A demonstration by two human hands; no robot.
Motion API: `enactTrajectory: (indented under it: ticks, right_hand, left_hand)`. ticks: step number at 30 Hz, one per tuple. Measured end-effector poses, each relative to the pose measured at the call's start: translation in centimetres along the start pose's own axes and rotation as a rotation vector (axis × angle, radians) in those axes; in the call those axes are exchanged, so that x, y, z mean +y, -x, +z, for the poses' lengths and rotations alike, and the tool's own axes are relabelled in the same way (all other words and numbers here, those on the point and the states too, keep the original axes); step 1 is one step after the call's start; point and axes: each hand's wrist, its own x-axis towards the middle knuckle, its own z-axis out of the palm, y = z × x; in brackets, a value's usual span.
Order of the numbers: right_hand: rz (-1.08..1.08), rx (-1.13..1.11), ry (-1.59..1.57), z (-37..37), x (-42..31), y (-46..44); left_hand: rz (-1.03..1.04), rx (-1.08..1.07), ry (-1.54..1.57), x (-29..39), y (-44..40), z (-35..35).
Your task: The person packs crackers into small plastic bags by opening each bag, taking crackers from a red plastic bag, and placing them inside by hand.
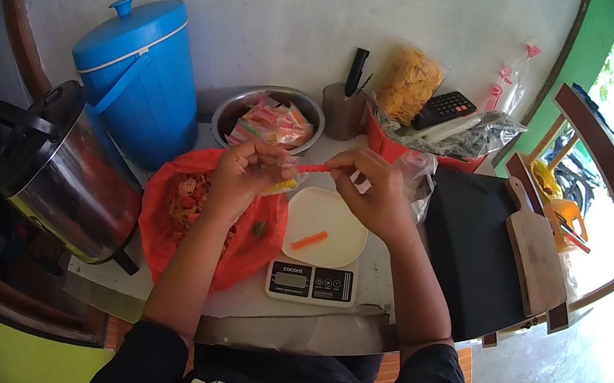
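My left hand (246, 169) is closed on a small clear plastic bag (279, 186) with yellow pieces inside. Between the thumb and fingers of my right hand (374, 189) is a red crinkled snack stick (314, 168), its other end at the mouth of the bag. Below my hands stands a kitchen scale (312, 282) with a cream plate (347, 218) on top. An orange crinkled stick (308, 240) lies on the plate. Left of the scale, partly behind my left forearm, an open red plastic bag (159, 203) holds mixed colourful snack pieces (189, 192).
Behind my hands, a metal bowl (220, 120) holds several filled packets (274, 123). A blue jug (144, 75) and a steel pot (74, 173) stand left. A grey cup (340, 112), red basket (384, 146), black box (460, 249) and wooden board (531, 261) are right.
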Motion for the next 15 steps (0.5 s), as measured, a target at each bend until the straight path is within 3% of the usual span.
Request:
enactTrajectory:
  ticks: [6,9,12,15]
  right_hand:
    - [-0.131,0.006,-0.014,0.5,0.4,-0.1]
    - [0.012,0.033,-0.232,1.0,0.3,0.1]
    - [0.017,-0.018,-0.179,1.2,0.2,0.3]
    - [-0.126,-0.045,-0.018,1.1,-0.2,0.1]
  left_hand:
    - [-0.077,-0.062,-0.017,0.2,0.2,0.2]
    - [-0.095,-0.077,-0.021,0.1,0.3,0.5]
    - [-0.099,-0.093,-0.011,0.3,0.4,1.2]
    - [-0.111,-0.101,-0.017,0.2,0.6,1.1]
